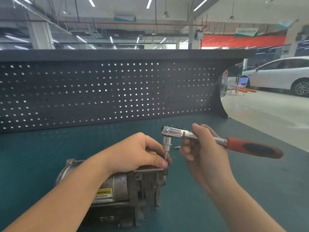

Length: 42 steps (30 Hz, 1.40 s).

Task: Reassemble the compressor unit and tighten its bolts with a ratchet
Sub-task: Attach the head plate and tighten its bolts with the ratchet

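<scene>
Workshop hall, teal bench top [192,190], dark pegboard [107,91] upright along its far edge; white car [280,74] and blue chair [240,84] on the floor beyond, to the right.

Landmark: compressor [127,191], grey metal body lying on its side on the bench, near front edge, centre-left. Yellow warning label [103,195] on its side facing camera.

- Left hand [140,153]: resting on top of compressor, right end; forearm comes in from lower left across the body. Fingers curled, thumb and fingertips pinching something small at the bit tip; can't tell what.
- Ratchet [209,138]: above and right of compressor, roughly level, red/black grip pointing right. Chrome head w/ socket and thin bit [166,148] pointing down toward compressor's top right corner.
- Right hand [204,151]: right of compressor, raised off bench, fingers wrapped round ratchet's chrome shank near head; grip end free.
</scene>
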{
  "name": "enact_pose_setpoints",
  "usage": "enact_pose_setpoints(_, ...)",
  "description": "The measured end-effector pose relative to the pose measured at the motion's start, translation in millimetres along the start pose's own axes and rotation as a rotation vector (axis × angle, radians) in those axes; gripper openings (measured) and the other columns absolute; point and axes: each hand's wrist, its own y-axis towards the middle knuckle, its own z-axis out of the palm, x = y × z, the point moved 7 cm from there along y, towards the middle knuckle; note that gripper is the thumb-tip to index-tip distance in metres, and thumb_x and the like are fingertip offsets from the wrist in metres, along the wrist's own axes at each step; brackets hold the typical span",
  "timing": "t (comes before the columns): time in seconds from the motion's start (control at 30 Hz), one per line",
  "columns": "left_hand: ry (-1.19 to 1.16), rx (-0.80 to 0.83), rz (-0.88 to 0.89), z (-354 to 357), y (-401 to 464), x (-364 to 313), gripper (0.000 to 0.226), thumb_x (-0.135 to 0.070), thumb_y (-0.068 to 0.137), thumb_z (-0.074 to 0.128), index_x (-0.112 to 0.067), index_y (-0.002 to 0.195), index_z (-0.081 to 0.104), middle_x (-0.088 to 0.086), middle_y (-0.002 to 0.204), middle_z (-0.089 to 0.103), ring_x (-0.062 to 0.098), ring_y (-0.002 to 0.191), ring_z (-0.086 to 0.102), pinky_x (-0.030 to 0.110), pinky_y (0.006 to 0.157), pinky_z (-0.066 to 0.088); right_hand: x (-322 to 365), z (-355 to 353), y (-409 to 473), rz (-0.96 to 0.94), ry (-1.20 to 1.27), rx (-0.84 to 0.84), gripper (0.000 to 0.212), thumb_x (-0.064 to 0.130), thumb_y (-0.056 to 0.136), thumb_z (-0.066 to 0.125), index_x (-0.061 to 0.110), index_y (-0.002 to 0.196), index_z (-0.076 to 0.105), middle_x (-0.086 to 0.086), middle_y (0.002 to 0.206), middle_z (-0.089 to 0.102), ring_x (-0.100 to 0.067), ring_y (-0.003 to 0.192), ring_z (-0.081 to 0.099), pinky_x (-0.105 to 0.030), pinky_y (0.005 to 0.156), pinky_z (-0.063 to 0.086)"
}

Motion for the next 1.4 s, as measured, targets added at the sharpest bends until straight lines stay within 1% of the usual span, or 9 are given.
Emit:
enact_pose_setpoints(0.27,-0.015,0.045,0.015,3,-6,1,0.019,-0.041,0.073,0.074,-0.04,0.092,0.079,-0.022,0.11,0.068,-0.002,0.115,0.058,0.016,0.097,0.046,5,-1,-6,-0.028,-0.019,-0.005,0.044,0.012,0.094,0.057,0.023,0.054,0.044,-0.005,0.051,0.053,-0.015,0.038,0.047,-0.019,0.036,0.034)
enact_pose_setpoints(0.47,-0.04,0.094,0.015,6,-10,0,0.021,-0.028,0.082,0.07,-0.039,0.098,0.077,-0.02,0.117,0.067,-0.004,0.122,0.052,0.01,0.096,0.042,13,8,-10,-0.13,-0.143,0.041,0.046,0.01,0.094,0.058,0.023,0.052,0.042,-0.007,0.052,0.055,-0.016,0.038,0.05,-0.02,0.038,0.036)
enact_pose_setpoints(0.63,-0.03,0.08,0.036,7,-13,0,0.024,-0.028,0.085,0.066,-0.035,0.107,0.075,-0.018,0.121,0.064,-0.001,0.124,0.052,0.01,0.098,0.039,16,11,-11,-0.144,-0.163,0.058,0.035,0.02,0.082,0.06,0.024,0.051,0.043,-0.007,0.052,0.056,-0.016,0.039,0.051,-0.021,0.037,0.036)
enact_pose_setpoints(0.77,-0.091,-0.071,0.032,2,-12,9,0.016,-0.03,0.072,0.083,-0.026,0.086,0.078,-0.014,0.107,0.074,-0.008,0.118,0.055,0.008,0.095,0.042,20,2,-8,-0.16,-0.045,-0.003,0.039,0.017,0.088,0.059,0.026,0.051,0.049,-0.003,0.052,0.055,-0.014,0.04,0.05,-0.02,0.038,0.036)
enact_pose_setpoints(0.83,-0.1,-0.096,0.044,2,-13,10,0.009,-0.03,0.07,0.081,-0.027,0.078,0.078,-0.012,0.101,0.076,-0.012,0.12,0.052,0.005,0.092,0.042,19,-2,-7,-0.138,-0.027,-0.022,0.047,0.012,0.095,0.056,0.027,0.051,0.05,-0.002,0.051,0.054,-0.013,0.04,0.049,-0.019,0.037,0.035)
enact_pose_setpoints(0.9,-0.108,-0.083,0.04,2,-12,10,0.01,-0.029,0.072,0.083,-0.032,0.081,0.08,-0.012,0.104,0.075,-0.011,0.122,0.05,0.011,0.098,0.042,15,-3,-7,-0.108,-0.031,-0.019,0.048,0.011,0.097,0.053,0.025,0.051,0.046,-0.003,0.05,0.053,-0.013,0.039,0.048,-0.018,0.037,0.034)
enact_pose_setpoints(1.0,-0.112,-0.052,0.005,2,-12,12,0.022,-0.034,0.07,0.083,-0.031,0.092,0.08,-0.012,0.114,0.072,-0.007,0.127,0.049,0.03,0.11,0.038,11,1,-9,-0.09,-0.031,0.012,0.042,0.014,0.091,0.059,0.024,0.053,0.044,-0.004,0.051,0.053,-0.014,0.039,0.048,-0.019,0.037,0.034)
enact_pose_setpoints(1.1,-0.115,-0.038,0.011,2,-14,12,0.03,-0.04,0.071,0.077,-0.03,0.099,0.079,-0.011,0.123,0.068,-0.001,0.129,0.049,0.038,0.112,0.037,12,3,-9,-0.1,-0.031,0.02,0.042,0.011,0.09,0.06,0.023,0.053,0.043,-0.006,0.051,0.053,-0.015,0.039,0.048,-0.02,0.036,0.034)
enact_pose_setpoints(1.4,-0.034,-0.019,0.04,6,-13,10,0.025,-0.027,0.084,0.067,-0.031,0.107,0.077,-0.02,0.124,0.063,0.0,0.123,0.054,0.017,0.101,0.041,13,7,-14,-0.119,-0.078,0.063,0.034,0.019,0.081,0.06,0.022,0.053,0.042,-0.007,0.05,0.054,-0.016,0.038,0.049,-0.018,0.037,0.034)
